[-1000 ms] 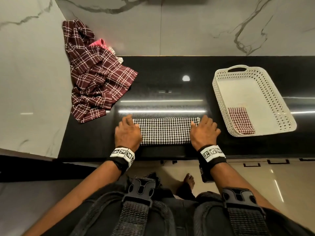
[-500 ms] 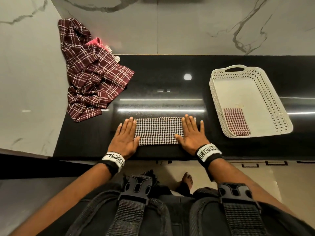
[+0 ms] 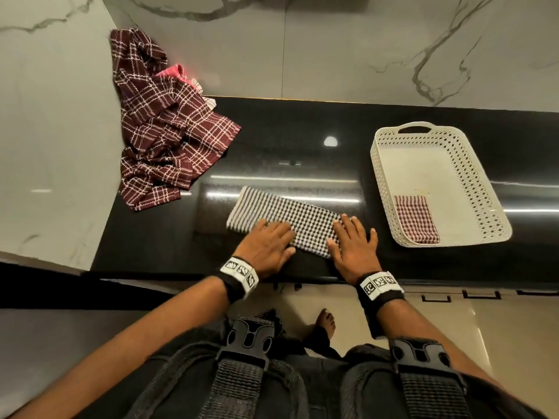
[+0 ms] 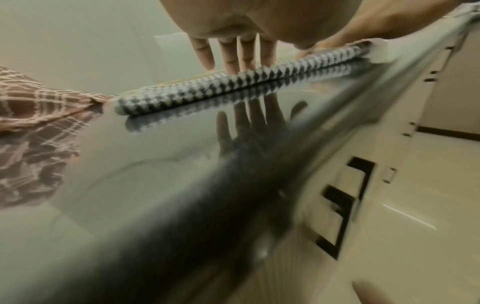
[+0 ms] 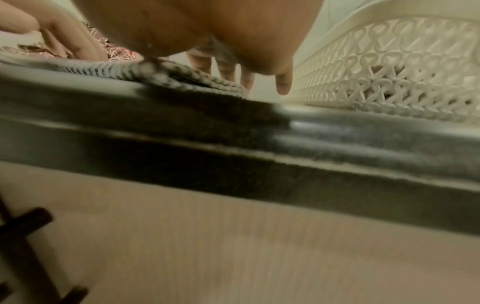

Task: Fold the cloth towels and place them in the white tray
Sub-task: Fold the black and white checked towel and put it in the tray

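Note:
A folded black-and-white houndstooth towel point(image 3: 284, 216) lies slanted on the black counter point(image 3: 169, 246), its left end farther back. My left hand point(image 3: 266, 241) lies flat on its near middle, fingers straight point(image 4: 233, 55). My right hand point(image 3: 352, 240) rests flat on the towel's right end, fingers extended point(image 5: 283, 82). The white perforated tray point(image 3: 481, 182) stands to the right and holds a small folded maroon checked towel point(image 3: 416, 219) in its near left corner. In the left wrist view the towel point(image 4: 233, 86) shows as a thin flat strip.
A heap of maroon plaid cloth point(image 3: 163, 131) with a pink cloth point(image 3: 177, 72) behind it leans in the back left corner against the marble wall. The counter's front edge point(image 3: 302, 276) runs just under my wrists. The tray wall point(image 5: 389, 72) is close to my right hand.
The towel has turned from square to the counter edge to slanted. My left hand moved right, from the towel's left end onto its middle. My right hand stays at the right end.

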